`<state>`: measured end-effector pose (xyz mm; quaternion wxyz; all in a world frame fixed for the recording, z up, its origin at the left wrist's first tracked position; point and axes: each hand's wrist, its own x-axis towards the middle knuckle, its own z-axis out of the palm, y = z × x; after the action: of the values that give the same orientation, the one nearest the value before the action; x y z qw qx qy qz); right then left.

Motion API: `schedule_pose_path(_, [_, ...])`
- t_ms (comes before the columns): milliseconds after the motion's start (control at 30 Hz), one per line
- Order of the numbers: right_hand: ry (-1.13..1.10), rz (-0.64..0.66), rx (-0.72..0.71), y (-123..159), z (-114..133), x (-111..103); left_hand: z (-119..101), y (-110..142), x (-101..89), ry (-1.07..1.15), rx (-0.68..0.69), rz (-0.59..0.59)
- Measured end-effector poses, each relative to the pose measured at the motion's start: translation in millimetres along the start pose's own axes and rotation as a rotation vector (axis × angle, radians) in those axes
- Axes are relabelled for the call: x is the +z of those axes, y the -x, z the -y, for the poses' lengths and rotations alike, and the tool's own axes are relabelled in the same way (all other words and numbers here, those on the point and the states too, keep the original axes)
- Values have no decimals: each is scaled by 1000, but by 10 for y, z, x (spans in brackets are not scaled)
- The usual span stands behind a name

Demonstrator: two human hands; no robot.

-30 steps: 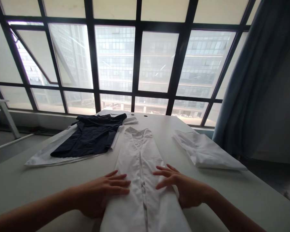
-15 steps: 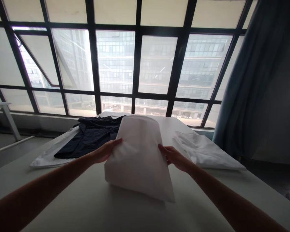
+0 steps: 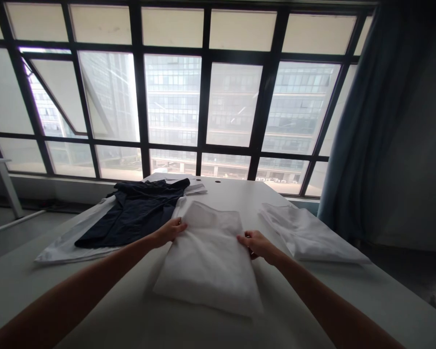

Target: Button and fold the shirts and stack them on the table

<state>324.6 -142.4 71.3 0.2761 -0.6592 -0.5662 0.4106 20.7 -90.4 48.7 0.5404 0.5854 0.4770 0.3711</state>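
Observation:
A white shirt lies folded in half on the white table, straight in front of me. My left hand pinches the folded shirt's far left edge, fingers closed on the cloth. My right hand grips the far right edge the same way. Both arms reach forward over the table.
A dark navy shirt lies spread on another white garment at the left. A folded white garment sits at the right. Tall windows stand behind the table, and a blue curtain hangs at the right.
The long white shirt lay flat under my flat hands. I lifted its near end and folded it away from me; the fold has now come down onto the table.

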Motion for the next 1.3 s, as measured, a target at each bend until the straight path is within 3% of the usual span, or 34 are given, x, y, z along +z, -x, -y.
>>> schedule_pose_path(100, [139,-36,57,31,-89,-1,63,-6,-6,-156,-85,-62])
schedule_pose_path(200, [116,1,54,192,-171,-30,66,124,-66,-275,-140,-128])
schedule_pose_path(433, [57,367,99,717,-233,-113,-80,900,-181,-445,-179,79])
schedule_pose_path(500, [51,422,93,765,-245,-96,-105,1098,-161,-423,-177,131])
schedule_pose_path(567, [30,396,79,758,-261,-62,-91,1213,-126,-405,-171,144])
schedule_pose_path(700, [57,158,-23,619,-294,29,43,1179,-42,-441,-79,105])
schedule_pose_path(833, [130,-167,-242,431,-323,83,136,1040,46,-503,154,11])
schedule_pose_path(933, [63,-53,-178,376,-362,27,156,1031,64,-402,257,78])
schedule_pose_path(1067, [-47,192,-118,419,-425,-124,246,1061,35,-329,238,220])
schedule_pose_path(1300, [-191,171,-136,451,-428,-145,245,1084,85,-122,-40,162])
